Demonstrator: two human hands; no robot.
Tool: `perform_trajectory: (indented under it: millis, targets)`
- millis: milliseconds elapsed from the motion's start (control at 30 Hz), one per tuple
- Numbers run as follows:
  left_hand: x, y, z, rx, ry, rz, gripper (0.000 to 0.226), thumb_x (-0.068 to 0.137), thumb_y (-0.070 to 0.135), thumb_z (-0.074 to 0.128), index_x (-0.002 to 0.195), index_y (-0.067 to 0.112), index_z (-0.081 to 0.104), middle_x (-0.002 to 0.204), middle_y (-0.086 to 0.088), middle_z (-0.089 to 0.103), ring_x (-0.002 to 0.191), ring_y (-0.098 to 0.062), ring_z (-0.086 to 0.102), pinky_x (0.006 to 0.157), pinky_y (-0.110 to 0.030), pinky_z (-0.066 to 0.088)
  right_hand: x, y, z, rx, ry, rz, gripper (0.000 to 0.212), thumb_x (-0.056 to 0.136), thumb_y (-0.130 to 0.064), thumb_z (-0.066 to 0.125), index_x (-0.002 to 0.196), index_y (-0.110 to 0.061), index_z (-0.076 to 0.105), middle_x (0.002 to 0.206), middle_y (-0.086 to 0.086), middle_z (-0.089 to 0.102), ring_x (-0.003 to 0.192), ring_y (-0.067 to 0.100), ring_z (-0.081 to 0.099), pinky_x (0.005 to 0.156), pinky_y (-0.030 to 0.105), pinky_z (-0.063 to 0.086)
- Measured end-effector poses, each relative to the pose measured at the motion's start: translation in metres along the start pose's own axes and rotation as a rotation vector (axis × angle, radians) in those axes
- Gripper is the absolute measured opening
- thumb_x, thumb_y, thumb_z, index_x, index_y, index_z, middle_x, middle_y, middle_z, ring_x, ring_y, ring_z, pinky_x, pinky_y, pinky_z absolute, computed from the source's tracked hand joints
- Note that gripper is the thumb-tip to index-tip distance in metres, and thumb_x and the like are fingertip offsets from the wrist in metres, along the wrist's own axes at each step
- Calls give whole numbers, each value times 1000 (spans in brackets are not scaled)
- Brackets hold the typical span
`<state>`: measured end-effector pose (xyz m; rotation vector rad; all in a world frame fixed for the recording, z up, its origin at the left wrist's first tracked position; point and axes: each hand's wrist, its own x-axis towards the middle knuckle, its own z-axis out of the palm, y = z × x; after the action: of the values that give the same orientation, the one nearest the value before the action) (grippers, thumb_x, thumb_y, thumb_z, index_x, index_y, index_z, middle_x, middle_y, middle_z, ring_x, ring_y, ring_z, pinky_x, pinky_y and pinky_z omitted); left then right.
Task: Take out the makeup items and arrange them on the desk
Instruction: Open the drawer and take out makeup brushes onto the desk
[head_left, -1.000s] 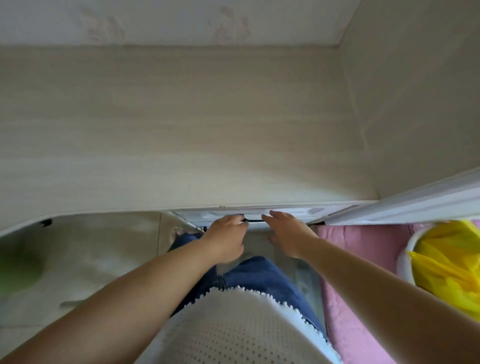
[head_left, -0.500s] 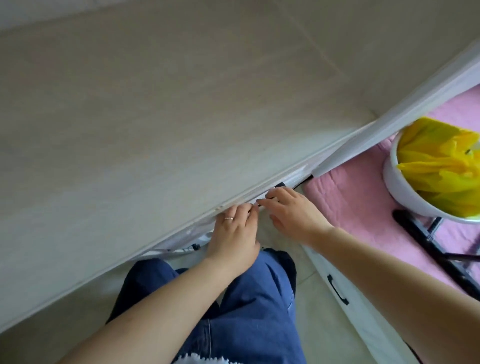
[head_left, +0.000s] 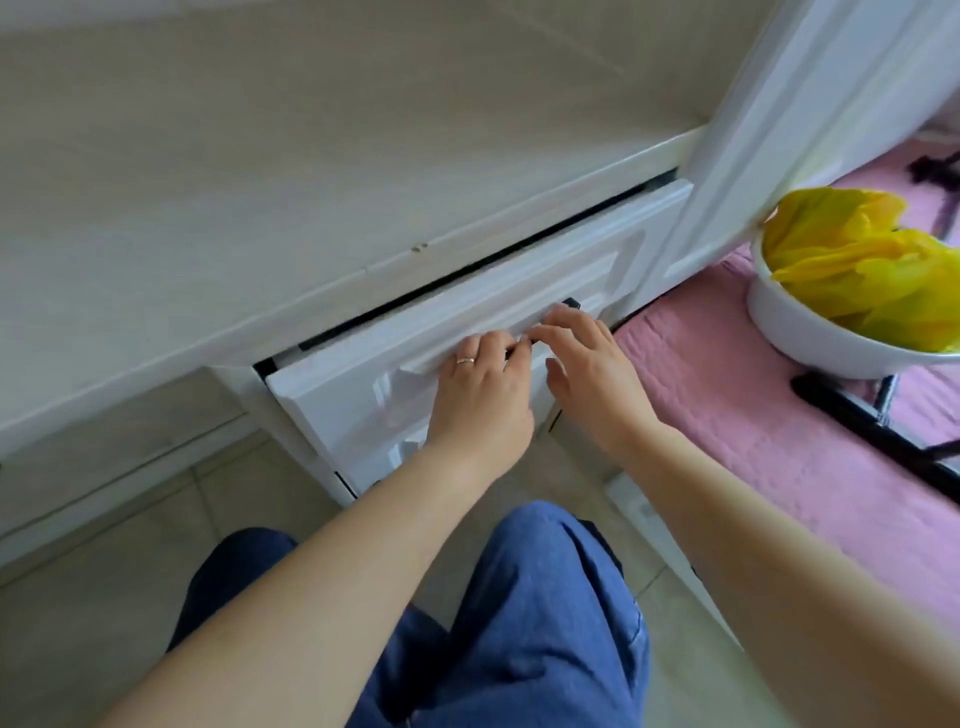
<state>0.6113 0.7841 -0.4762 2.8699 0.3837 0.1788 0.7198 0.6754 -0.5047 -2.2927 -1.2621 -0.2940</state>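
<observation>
Makeup items stay out of sight behind a white drawer (head_left: 467, 332) pulled slightly ajar under the pale wood bench (head_left: 260, 156), above a tiled floor (head_left: 104, 545). Left hand (head_left: 480, 395) and right hand (head_left: 592, 374) curl their fingers over the drawer's black handle (head_left: 570, 303), mostly covered. Right of the drawer, a white bowl (head_left: 810, 332) of yellow plastic (head_left: 857, 260) sits over pink bedding (head_left: 753, 441).

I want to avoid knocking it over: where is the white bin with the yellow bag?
In the head view, the white bin stands at the far right on the pink mat, beside the white post and right of the drawer.
</observation>
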Motion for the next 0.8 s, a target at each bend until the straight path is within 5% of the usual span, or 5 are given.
perform_trajectory:
  millis: [133,567,800]
  targets:
    - [-16,16,1,26,7,43,61,88,12,47,146,15,27,141,-6,37,127,-27,33,104,-32,32,-26,-1,-18,-73,-62,-5,51,78,6,60,126,-13,57,130,11,54,131,28,44,88,38,50]
    - [-74,71,2,-6,-20,211,59,81,10,53,139,6,41,134,-10,48,125,-32,42,96,-33,44,-108,5,-59,-120,-54,17,54,76,8,61,123,-16,57,127,9,56,129,30,47,80,42,57]
    - [-92,93,4,27,-48,245,55,87,15,48,141,8,36,138,-9,42,129,-29,36,101,-30,40,-139,2,-74,-159,-51,41,53,75,9,63,123,-12,59,128,11,57,128,32,49,89,43,54]
